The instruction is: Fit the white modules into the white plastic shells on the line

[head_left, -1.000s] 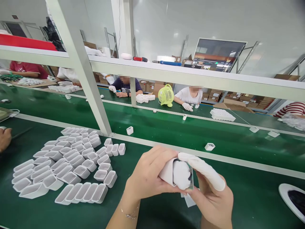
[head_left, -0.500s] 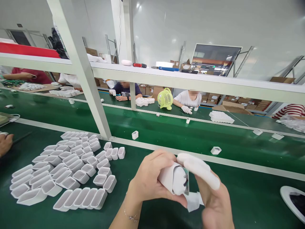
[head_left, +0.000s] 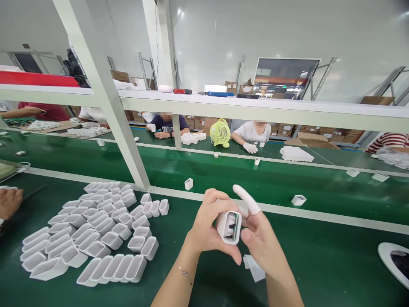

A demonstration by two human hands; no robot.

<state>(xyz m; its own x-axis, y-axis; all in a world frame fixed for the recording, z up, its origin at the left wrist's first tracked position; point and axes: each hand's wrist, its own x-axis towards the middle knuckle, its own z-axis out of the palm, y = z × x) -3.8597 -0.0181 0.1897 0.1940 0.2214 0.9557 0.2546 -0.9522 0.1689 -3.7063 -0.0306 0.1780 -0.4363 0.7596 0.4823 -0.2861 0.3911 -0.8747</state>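
Observation:
A white plastic housing (head_left: 220,228) is in my left hand (head_left: 206,224), its fingers and thumb wrapped round it and its open end facing me. Inside it show a white insert (head_left: 228,224) with dark prongs or clips and a greenish edge. My right hand (head_left: 260,232) is close at the housing's right side, fingers apart and index finger raised. White finger cots cover some of its fingertips; one finger lies against or just behind the housing, partly hidden. Below that hand is a thin white slip (head_left: 256,269); whether it touches the hand I cannot tell.
Many white open housings (head_left: 105,230) stand in rows on the green bench (head_left: 319,268) at left. A few parts lie on the conveyor belt (head_left: 271,183) beyond. A slanted post (head_left: 123,140) holds a shelf. A co-worker's hand (head_left: 10,202) is at far left, a white-rimmed object (head_left: 388,256) at right.
The insert has gone deeper into the housing. My right hand has drawn down and back, its index finger lifting off. Both hands moved slightly, and parts on the belt shifted right.

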